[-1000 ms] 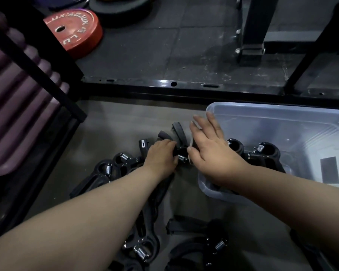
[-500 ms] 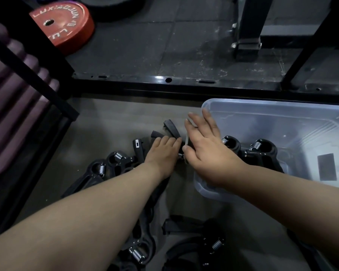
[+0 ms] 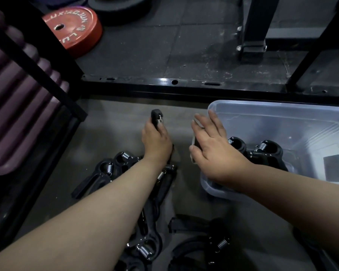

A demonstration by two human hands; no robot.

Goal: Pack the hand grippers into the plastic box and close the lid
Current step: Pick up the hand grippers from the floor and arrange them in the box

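The left hand (image 3: 157, 141) was clenched around one black hand gripper (image 3: 155, 116). Its fingers wrapped the handle, so that only the top end and a bit of the steel spring stuck out on the far side of the fingertips. The rest of the gripper was hidden under the palm. That hand was held above the grey floor (image 3: 115, 122), left of the clear plastic box (image 3: 262, 106) and apart from it.

The right hand (image 3: 213, 151) was over the near-left corner of the box, released, with its fingers straight and spread. A thin pale strip (image 3: 193, 141) ran along its thumb side. I could not tell whether the thumb touched the strip.

Two packed grippers (image 3: 268, 150) sat in the box just right of the right hand's knuckles, at the near-left corner, with their springs up. A dark label (image 3: 333, 171) showed further right in the box.

More loose grippers (image 3: 108, 171) lay on the floor under and left of the left forearm. Others (image 3: 202, 249) lay nearer, between the two forearms.

A black steel bar (image 3: 184, 86) crossed the scene beyond the box. A red weight plate (image 3: 72, 30) lay on the floor far left, and a ridged purple pad (image 3: 14, 114) filled the left edge.
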